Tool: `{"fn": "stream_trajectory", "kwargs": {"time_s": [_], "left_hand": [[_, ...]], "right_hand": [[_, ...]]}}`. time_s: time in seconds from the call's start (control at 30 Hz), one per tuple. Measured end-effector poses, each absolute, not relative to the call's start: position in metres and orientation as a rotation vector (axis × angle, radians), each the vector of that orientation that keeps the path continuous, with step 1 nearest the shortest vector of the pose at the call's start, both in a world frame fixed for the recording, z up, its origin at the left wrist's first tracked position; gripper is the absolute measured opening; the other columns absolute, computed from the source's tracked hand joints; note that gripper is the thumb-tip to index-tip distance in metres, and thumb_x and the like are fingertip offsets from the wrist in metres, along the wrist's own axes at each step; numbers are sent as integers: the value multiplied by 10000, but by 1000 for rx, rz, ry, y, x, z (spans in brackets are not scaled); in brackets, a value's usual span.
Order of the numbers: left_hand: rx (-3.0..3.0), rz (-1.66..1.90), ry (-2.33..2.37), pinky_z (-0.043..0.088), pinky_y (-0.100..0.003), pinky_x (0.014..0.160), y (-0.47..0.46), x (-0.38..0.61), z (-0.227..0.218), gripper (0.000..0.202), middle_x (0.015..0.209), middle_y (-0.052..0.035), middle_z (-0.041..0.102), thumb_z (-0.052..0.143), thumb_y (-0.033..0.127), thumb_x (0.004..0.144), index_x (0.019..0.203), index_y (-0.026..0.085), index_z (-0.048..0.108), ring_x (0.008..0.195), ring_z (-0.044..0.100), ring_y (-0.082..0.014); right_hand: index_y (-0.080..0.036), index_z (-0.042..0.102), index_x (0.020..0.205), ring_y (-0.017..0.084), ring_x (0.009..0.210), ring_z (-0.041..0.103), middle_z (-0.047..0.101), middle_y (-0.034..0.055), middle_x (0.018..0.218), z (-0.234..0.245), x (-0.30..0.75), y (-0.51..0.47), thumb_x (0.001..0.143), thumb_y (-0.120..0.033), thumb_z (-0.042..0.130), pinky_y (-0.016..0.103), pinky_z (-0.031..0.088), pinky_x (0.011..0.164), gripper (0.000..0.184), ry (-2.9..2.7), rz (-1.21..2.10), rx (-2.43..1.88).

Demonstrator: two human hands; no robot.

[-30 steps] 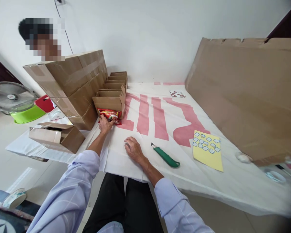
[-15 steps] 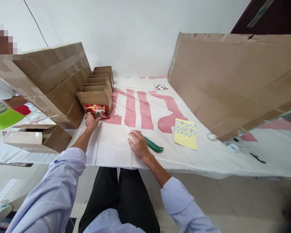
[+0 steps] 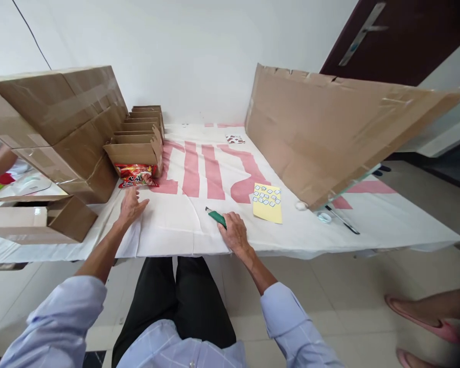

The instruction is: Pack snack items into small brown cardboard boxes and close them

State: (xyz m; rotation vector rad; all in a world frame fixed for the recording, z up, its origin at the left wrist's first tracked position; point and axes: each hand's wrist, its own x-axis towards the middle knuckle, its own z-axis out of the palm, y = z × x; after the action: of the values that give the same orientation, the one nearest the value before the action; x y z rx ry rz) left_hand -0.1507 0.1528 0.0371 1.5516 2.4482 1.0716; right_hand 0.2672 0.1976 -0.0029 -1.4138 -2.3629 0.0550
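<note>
My right hand point(image 3: 234, 232) is closed around the rear of a green utility knife point(image 3: 216, 217), low over the white cloth near the table's front edge. The knife's tip points left and away from me. My left hand point(image 3: 132, 205) is open, thumb spread from the fingers, and holds nothing. Just beyond its fingertips lies a shiny red food packet point(image 3: 137, 175), leaning at the front of a row of open cardboard boxes point(image 3: 136, 152). Whether the fingertips touch the packet, I cannot tell. Right of the knife lies a yellow sheet point(image 3: 267, 209) with drawn diamond shapes.
Large taped cartons point(image 3: 76, 133) stand at the left, with an open cardboard box point(image 3: 42, 225) before them. A tall cardboard panel point(image 3: 329, 133) rises at the right. Near its foot lie a tape roll point(image 3: 324, 217) and a thin black tool point(image 3: 343, 221). Someone's feet point(image 3: 421, 312) show at right.
My right hand has moved onto the green knife, gripped it and turned its tip leftward. My left hand has drawn back from the red packet and opened. The view has swung right.
</note>
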Motion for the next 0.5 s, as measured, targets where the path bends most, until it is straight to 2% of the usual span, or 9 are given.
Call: {"fn": "stream_trajectory", "kwargs": {"time_s": [0.13, 0.2, 0.27, 0.37, 0.5], "left_hand": [[1721, 1099, 2316, 650, -440, 860, 92, -120, 44, 531, 1225, -132, 677, 674, 453, 845, 1317, 221, 599, 1131, 713, -322], [1777, 1150, 2318, 658, -438, 835, 55, -109, 56, 485, 1255, -137, 674, 649, 491, 885, 1300, 241, 621, 1175, 702, -330], [1796, 1236, 2445, 648, -488, 961, 22, -110, 73, 421, 1273, -138, 671, 642, 513, 916, 1251, 258, 650, 1224, 680, -339], [1674, 1416, 2808, 534, -557, 1190, -15, -146, 108, 419, 1295, -155, 668, 688, 520, 899, 1208, 237, 681, 1336, 621, -362], [938, 1599, 3208, 507, -599, 1208, -40, -250, 147, 625, 1421, -187, 638, 775, 426, 776, 1321, 146, 651, 1409, 581, -386]], "right_hand": [[-203, 699, 1069, 297, 1033, 563, 703, 119, 1087, -11, 272, 203, 1019, -249, 648, 390, 409, 854, 84, -2343, 23, -1361], [-203, 702, 1069, 298, 1023, 566, 698, 117, 1062, -16, 275, 206, 1010, -235, 641, 390, 409, 855, 90, -2324, 17, -1324], [-201, 702, 1083, 300, 1020, 567, 690, 115, 1047, -21, 278, 210, 1001, -229, 636, 392, 410, 865, 109, -2291, 9, -1299], [-196, 700, 1099, 307, 1026, 565, 683, 120, 1049, -27, 281, 215, 999, -243, 627, 399, 410, 882, 133, -2270, -13, -1279], [-187, 702, 1137, 310, 1033, 564, 683, 125, 1072, -29, 281, 215, 1005, -259, 607, 401, 416, 877, 177, -2285, -24, -1276]]}}
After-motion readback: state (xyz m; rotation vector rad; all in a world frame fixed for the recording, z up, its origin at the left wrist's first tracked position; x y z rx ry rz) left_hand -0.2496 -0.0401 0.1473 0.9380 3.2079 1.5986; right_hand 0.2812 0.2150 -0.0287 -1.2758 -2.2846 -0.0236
